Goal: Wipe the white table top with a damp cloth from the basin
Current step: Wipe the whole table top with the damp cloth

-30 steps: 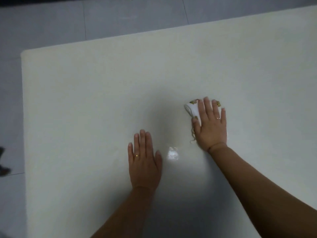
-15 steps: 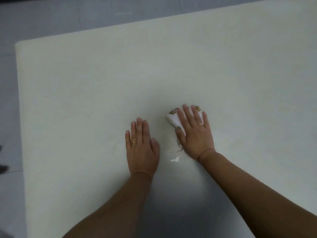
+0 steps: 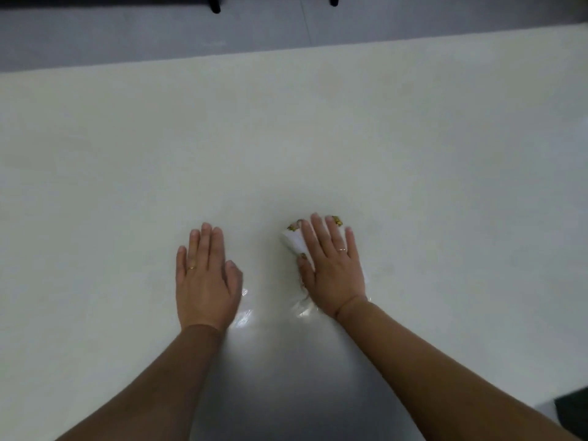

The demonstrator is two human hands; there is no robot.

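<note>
**Cloth pinned under palm, mid-frame**

R hand (image 3: 332,268) lies flat, fingers straight, pressing the cloth (image 3: 294,241) onto the table (image 3: 318,138) just right of centre. L hand (image 3: 205,278) is flat on the bare top beside it, holding nothing. Cloth looks soft, damp, light. Prob bunches if dragged by an edge, so best kept under the whole palm.

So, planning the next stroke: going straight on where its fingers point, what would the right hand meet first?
Looks free: beyond the right hand and its cloth only bare table top shows, up to the far edge.
</note>
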